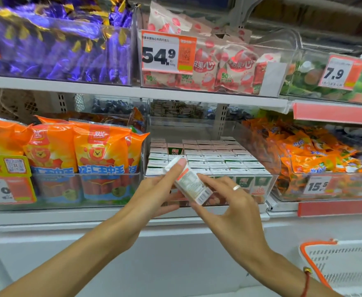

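I hold a small white juice carton tilted in front of a clear bin on the middle shelf. My left hand grips the carton from the left, with the index finger lying along its upper edge. From the right, my right hand, with a ring on one finger, pinches the carton's lower end with thumb and forefinger. The bin holds several rows of matching cartons, most lying with white tops up; one carton shows a green and red face.
Orange sausage packs fill the bin to the left. Orange snack bags fill the bin to the right. The upper shelf carries purple candy, pink packs and price tags. A white basket with an orange rim sits at lower right.
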A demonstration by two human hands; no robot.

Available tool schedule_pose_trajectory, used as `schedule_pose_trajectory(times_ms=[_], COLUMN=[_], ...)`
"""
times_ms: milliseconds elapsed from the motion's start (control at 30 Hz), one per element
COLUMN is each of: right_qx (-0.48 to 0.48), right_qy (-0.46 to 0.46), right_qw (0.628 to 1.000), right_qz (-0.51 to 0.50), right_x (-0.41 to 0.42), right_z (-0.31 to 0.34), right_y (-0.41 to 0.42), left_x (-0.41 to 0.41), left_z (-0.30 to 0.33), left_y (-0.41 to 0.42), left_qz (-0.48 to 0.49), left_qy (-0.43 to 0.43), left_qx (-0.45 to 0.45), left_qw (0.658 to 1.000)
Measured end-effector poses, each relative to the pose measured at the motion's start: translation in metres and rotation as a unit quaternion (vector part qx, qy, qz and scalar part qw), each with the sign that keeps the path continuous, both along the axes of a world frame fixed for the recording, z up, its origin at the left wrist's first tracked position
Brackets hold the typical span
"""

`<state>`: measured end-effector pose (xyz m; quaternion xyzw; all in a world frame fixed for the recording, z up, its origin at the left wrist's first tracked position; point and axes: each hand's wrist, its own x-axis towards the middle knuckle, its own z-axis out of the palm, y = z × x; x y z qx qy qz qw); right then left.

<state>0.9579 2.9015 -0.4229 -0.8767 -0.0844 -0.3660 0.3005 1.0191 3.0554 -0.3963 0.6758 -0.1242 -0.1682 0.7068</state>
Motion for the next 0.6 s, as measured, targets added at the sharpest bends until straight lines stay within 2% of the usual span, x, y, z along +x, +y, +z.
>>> schedule_pose_trajectory(times_ms=[67,133,167,267,400,500,600], right_qx=[-0.062,-0.072,-0.050,0.093,0.218,0.224,0.230], right_qy=[-0.028,-0.006,0.024,0.120,0.214,0.259,0.239], right_qw=[0.998,0.996,0.995,0.973,0.933,0.912,0.912], right_qz=[0.011,0.054,0.085,0.174,0.190,0.227,0.243], right_x=[0.001,0.003,0.004,0.007,0.011,0.012,0.012], right_z=[-0.002,0.000,0.002,0.010,0.015,0.016,0.017], right_y=[0.001,0.000,-0.001,-0.007,-0.015,-0.019,-0.020], left_x=[-0.001,0.000,0.003,0.001,-0.001,-0.006,-0.007], left_z=[-0.005,-0.010,-0.013,-0.003,0.003,0.003,0.002], left_y=[0.000,0.003,0.005,0.013,0.020,0.020,0.018], left_qz=[-0.016,-0.013,-0.014,-0.009,-0.071,-0.102,-0.092], left_qy=[-0.007,-0.019,-0.024,-0.018,-0.053,-0.116,-0.192], left_qx=[-0.011,-0.028,-0.033,-0.038,-0.022,-0.019,0.000], left_qw=[1.000,0.999,0.999,0.999,0.996,0.988,0.977])
